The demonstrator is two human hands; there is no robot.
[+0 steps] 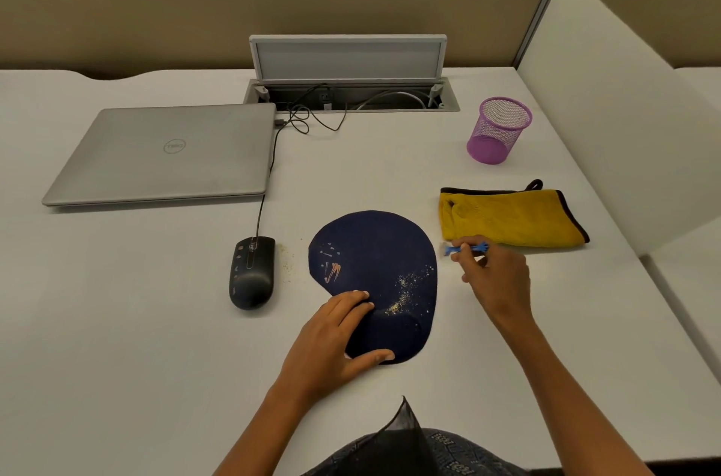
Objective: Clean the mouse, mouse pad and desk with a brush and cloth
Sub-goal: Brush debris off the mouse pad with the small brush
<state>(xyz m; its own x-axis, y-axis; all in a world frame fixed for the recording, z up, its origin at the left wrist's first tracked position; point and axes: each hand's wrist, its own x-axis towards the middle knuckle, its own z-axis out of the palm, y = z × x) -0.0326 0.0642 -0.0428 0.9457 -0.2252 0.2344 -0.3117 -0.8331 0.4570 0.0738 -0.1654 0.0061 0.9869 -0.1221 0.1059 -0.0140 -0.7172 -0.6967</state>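
Observation:
A dark blue mouse pad with a wrist rest lies mid-desk, speckled with yellowish crumbs and pale smears. My left hand rests on its near left part, fingers on top and thumb at the front edge. My right hand pinches a small blue brush just right of the pad, bristle end pointing left. A black wired mouse sits left of the pad, with crumbs on the desk beside it. A folded yellow cloth lies behind my right hand.
A closed silver laptop lies at the back left, the mouse cable running to it. A purple mesh cup stands at the back right. An open cable hatch sits at the desk's rear. A white partition bounds the right side.

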